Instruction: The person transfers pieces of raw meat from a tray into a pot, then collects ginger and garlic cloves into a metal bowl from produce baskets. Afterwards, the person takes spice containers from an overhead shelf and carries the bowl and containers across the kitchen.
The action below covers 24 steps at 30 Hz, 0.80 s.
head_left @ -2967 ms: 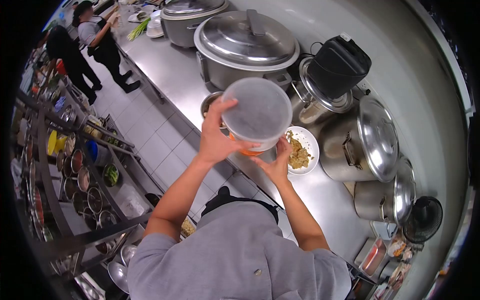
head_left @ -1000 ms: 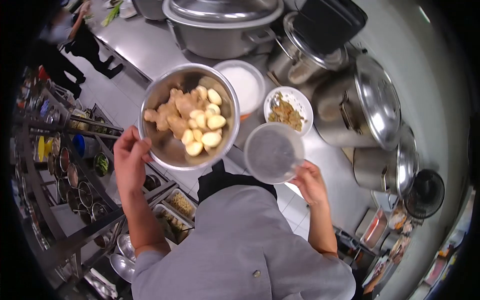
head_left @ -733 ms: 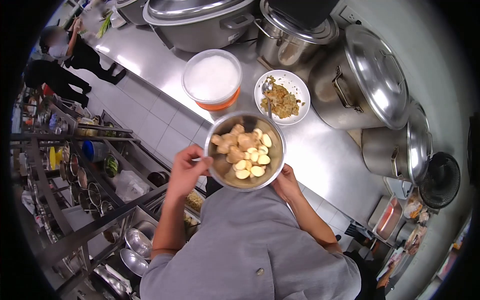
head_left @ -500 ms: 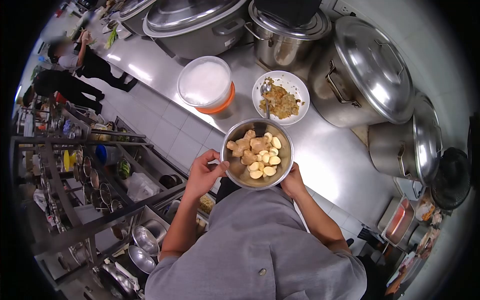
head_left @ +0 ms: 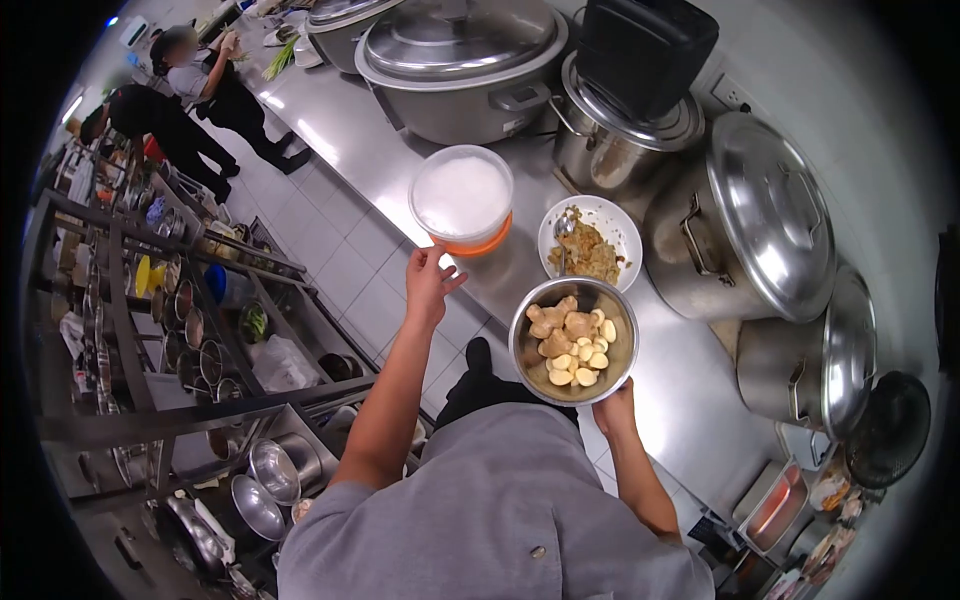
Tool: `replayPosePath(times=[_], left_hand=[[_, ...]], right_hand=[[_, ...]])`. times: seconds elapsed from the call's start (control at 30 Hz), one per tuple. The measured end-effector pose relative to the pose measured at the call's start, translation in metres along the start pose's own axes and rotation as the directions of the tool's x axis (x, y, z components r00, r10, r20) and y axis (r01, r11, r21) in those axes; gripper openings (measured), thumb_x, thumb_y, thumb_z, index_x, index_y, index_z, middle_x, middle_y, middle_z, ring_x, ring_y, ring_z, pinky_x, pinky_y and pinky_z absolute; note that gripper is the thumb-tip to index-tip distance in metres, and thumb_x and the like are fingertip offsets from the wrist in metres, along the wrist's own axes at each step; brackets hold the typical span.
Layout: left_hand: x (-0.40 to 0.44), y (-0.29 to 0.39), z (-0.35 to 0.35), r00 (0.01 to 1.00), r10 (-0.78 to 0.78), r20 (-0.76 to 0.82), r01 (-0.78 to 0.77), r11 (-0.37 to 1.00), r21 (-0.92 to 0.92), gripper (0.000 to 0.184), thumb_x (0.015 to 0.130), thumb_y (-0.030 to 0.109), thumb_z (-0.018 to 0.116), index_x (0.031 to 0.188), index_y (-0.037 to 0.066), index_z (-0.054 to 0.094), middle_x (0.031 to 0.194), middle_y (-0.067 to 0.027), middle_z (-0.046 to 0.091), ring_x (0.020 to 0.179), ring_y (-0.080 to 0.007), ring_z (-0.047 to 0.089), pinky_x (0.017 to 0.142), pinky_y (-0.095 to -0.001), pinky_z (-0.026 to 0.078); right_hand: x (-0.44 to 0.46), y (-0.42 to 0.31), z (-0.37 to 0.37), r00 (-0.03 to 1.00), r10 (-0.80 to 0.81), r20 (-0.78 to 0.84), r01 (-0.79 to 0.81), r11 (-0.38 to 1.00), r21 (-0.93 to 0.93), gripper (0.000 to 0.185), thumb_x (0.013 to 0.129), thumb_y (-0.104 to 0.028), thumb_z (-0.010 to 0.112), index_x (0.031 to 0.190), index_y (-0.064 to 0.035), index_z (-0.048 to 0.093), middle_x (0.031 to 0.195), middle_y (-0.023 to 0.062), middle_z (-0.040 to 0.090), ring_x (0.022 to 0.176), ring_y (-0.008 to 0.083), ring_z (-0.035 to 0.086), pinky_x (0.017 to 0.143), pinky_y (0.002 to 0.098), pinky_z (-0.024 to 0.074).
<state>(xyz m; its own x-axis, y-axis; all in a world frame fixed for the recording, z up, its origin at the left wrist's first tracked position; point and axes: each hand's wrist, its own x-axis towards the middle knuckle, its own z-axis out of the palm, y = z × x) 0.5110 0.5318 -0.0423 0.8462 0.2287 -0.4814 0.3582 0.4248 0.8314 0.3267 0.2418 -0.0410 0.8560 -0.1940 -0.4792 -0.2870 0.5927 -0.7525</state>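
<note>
The left hand [head_left: 430, 290], fingers loosely parted and empty, is just beside the tub [head_left: 452, 238] of white contents. The right hand [head_left: 615, 408] grips the metal bowl [head_left: 617, 360] low on its side, with ginger [head_left: 556, 319] and pale cloves [head_left: 585, 365] inside. Beyond, a white dish [head_left: 624, 226] of chopped food [head_left: 592, 258] rests on the tabletop [head_left: 690, 400].

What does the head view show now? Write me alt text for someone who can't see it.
A person's right hand holds a steel bowl of ginger and pale, rounded pieces at the edge of a metal counter, while the empty left hand is near a tub of white contents. A plate of chopped food and large lidded pots stand beyond.
</note>
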Motion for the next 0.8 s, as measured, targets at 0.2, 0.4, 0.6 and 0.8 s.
replayPosePath(times=[0.2,0.4,0.6,0.8], left_hand=[[0.033,0.015,-0.019,0.983,-0.080,0.167,0.090,0.995,-0.051,0.028,0.088,0.015,0.062,0.102,0.000,0.043,0.113,-0.0164,0.047,0.098,-0.0364,0.059,0.080,-0.0436,0.060],[0.038,0.028,-0.016,0.974,-0.074,0.216,0.090,0.994,-0.066,0.026,0.089,0.013,0.062,0.095,0.003,0.039,0.108,-0.0211,0.050,0.093,-0.0366,0.065,0.075,-0.0429,0.062],[0.029,0.026,-0.043,0.962,-0.082,0.260,0.103,0.992,-0.066,0.025,0.089,0.013,0.062,0.101,0.004,0.041,0.108,-0.0204,0.057,0.093,-0.0322,0.067,0.073,-0.0430,0.063],[0.008,0.038,-0.084,0.967,-0.159,0.200,0.177,0.981,-0.075,0.045,0.092,0.009,0.056,0.134,0.002,0.039,0.123,-0.0163,0.057,0.101,-0.0290,0.066,0.076,-0.0456,0.061]], right_hand=[[-0.003,0.007,0.015,0.998,-0.022,-0.059,0.026,0.998,0.065,0.033,0.086,0.007,0.062,0.118,0.0078,0.054,0.121,0.0165,0.060,0.107,0.0243,0.062,0.093,0.0367,0.0525],[0.009,0.007,0.033,0.998,0.000,-0.064,0.005,0.996,0.088,0.037,0.085,0.009,0.061,0.122,0.0062,0.052,0.125,0.0156,0.058,0.111,0.0247,0.060,0.095,0.0380,0.0519],[0.018,0.020,0.022,0.997,-0.072,-0.018,0.072,0.997,-0.002,0.055,0.091,-0.017,0.065,0.138,-0.0032,0.039,0.138,0.0122,0.049,0.122,0.0280,0.053,0.100,0.0440,0.0492],[0.028,0.027,0.047,0.990,-0.129,-0.064,0.132,0.990,0.046,0.056,0.090,-0.009,0.065,0.138,-0.0010,0.036,0.137,0.0154,0.047,0.121,0.0300,0.054,0.101,0.0463,0.0483]])
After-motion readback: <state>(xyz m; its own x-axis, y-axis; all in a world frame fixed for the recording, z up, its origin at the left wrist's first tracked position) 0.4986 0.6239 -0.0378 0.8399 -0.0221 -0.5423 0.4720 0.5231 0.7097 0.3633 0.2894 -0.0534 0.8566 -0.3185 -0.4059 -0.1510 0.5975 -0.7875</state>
